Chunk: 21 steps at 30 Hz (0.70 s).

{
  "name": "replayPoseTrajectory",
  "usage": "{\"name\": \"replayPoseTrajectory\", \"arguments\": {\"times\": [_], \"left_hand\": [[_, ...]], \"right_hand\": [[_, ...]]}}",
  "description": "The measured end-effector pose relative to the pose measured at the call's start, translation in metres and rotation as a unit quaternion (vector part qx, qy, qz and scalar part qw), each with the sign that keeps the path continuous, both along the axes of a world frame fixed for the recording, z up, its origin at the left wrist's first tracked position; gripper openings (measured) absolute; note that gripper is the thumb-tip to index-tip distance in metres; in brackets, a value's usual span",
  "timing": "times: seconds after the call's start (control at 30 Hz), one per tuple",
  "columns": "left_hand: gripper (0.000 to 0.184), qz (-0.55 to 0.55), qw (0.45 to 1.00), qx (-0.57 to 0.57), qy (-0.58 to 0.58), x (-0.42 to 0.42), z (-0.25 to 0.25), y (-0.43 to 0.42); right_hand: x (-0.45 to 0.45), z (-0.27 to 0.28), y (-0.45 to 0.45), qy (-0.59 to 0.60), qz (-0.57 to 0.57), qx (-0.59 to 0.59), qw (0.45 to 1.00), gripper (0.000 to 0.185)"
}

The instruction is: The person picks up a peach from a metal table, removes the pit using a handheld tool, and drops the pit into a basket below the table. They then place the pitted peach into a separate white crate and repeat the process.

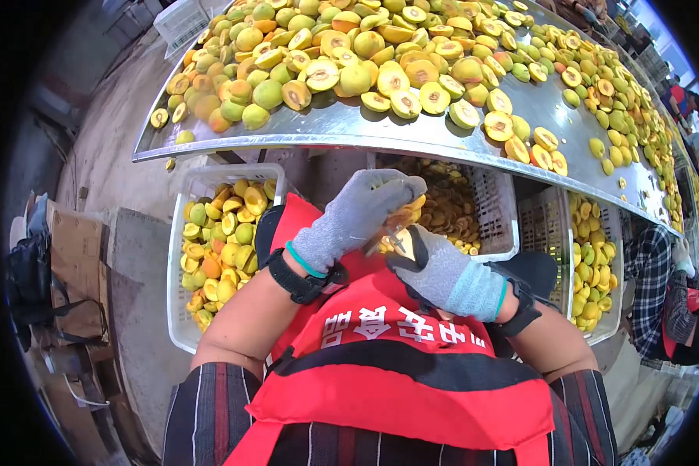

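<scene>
My left hand (363, 208), in a grey knit glove, is closed around a yellow peach half (413, 211), mostly hidden by the fingers. My right hand (449, 272), also gloved, grips a small pitting tool (405, 245) with a dark handle and a pale metal end. The tool's end is close below the peach half; whether they touch I cannot tell. Both hands are over my red apron (365, 396), in front of the metal table (326, 138). Beyond the hands, a white crate (507, 210) holds brownish pits and scraps.
Halved peaches (318, 74), many with pits, are heaped across the table. A white crate (175, 268) of peach halves stands at left, another crate (612, 299) at right. Cardboard boxes (78, 268) are far left. A co-worker in a plaid sleeve (648, 260) is at right.
</scene>
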State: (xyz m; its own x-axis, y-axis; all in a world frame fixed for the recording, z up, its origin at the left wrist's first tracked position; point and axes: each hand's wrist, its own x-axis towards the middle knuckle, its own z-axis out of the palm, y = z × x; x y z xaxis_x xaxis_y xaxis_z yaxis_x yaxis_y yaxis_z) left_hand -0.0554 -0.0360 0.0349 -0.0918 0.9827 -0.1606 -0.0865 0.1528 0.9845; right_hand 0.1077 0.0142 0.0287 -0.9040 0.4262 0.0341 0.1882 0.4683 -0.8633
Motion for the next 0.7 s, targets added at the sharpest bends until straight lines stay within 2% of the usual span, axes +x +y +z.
{"name": "replayPoseTrajectory", "arguments": {"times": [0.03,0.07,0.1,0.13,0.2,0.27,0.33,0.4,0.47,0.53,0.6,0.63,0.67,0.7], "left_hand": [[0.035,-0.001,1.0,0.001,0.002,0.0,-0.004,0.002],[0.035,0.003,0.999,0.046,0.009,0.0,-0.01,0.004],[0.035,0.007,0.996,0.091,0.014,0.001,-0.014,0.004],[0.035,0.007,0.996,0.09,0.014,0.003,-0.015,0.005],[0.038,0.056,0.99,0.067,-0.113,0.009,-0.016,0.006],[0.041,0.052,0.984,0.06,-0.157,0.015,-0.007,0.005],[0.044,0.047,0.977,0.052,-0.202,0.017,-0.007,0.007],[0.051,0.015,0.975,0.095,-0.202,0.015,-0.014,0.01],[0.052,0.05,0.968,0.108,-0.223,0.025,-0.016,0.01],[0.054,0.084,0.958,0.121,-0.245,0.032,-0.016,0.012],[0.048,0.086,0.883,0.058,-0.459,0.035,-0.013,0.016],[0.052,0.153,0.883,0.044,-0.441,0.036,-0.017,0.022],[0.052,0.153,0.883,0.044,-0.441,0.033,-0.018,0.022],[0.053,0.158,0.903,0.057,-0.396,0.027,-0.018,0.019]], "right_hand": [[-0.008,0.001,-0.002,0.09,0.002,0.001,0.996,0.024],[-0.005,0.009,0.003,0.092,0.0,0.002,0.996,0.024],[0.002,0.023,0.011,-0.029,0.026,-0.224,0.974,0.025],[0.003,0.036,0.014,-0.148,0.051,-0.435,0.886,0.027],[0.006,0.03,0.014,-0.14,0.051,-0.439,0.886,0.026],[0.009,0.031,0.015,-0.054,0.025,-0.672,0.738,0.019],[0.012,0.028,0.01,-0.032,0.001,-0.693,0.721,0.018],[0.015,0.021,0.011,0.032,0.053,-0.775,0.63,0.018],[0.017,0.018,0.012,0.031,0.057,-0.769,0.636,0.022],[0.02,0.009,0.012,0.101,0.111,-0.818,0.555,0.024],[0.023,0.002,0.013,0.122,0.102,-0.806,0.57,0.027],[0.025,0.0,0.016,0.168,0.112,-0.814,0.544,0.028],[0.027,-0.003,0.019,0.214,0.123,-0.82,0.516,0.029],[0.029,-0.006,0.026,0.219,0.139,-0.815,0.518,0.031]]}}
